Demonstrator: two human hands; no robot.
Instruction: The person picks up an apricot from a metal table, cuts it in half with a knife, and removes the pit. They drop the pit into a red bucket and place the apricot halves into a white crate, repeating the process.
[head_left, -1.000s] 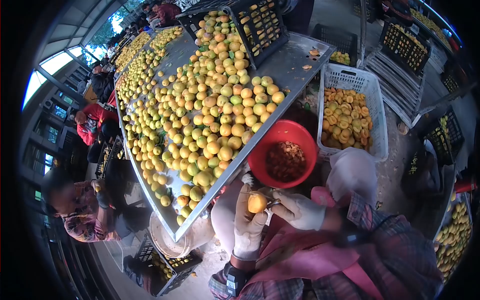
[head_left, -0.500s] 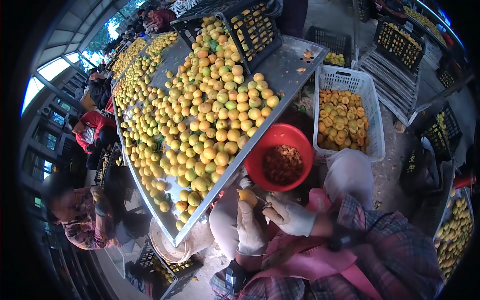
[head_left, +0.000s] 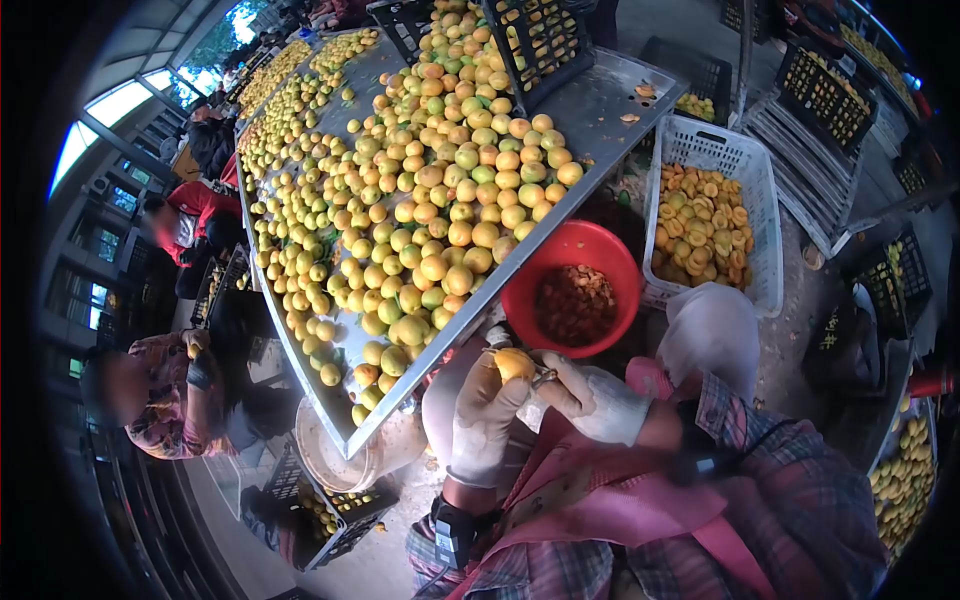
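My left hand (head_left: 482, 425), in a pale work glove, is closed around a yellow-orange apricot (head_left: 514, 364) above my lap. Close to its right side, my gloved right hand (head_left: 598, 400) grips a small metal tool (head_left: 544, 377), mostly covered by the fingers, with its end against or very near the fruit. Just beyond both hands is a red basin (head_left: 628, 290) with brown pits inside. A metal table (head_left: 598, 110) bears a large heap of whole apricots (head_left: 430, 220).
Right of the basin stands a white crate (head_left: 768, 230) of split apricots. A black crate (head_left: 540, 50) lies tipped on the table. Below the table corner is a white bucket (head_left: 340, 465). A person (head_left: 165, 395) sits at left, and another in red (head_left: 195, 215) is farther back.
The view has shifted, so the table and basin sit higher and farther right. My hands have come together, the right hand's tool now meeting or nearly meeting the apricot.
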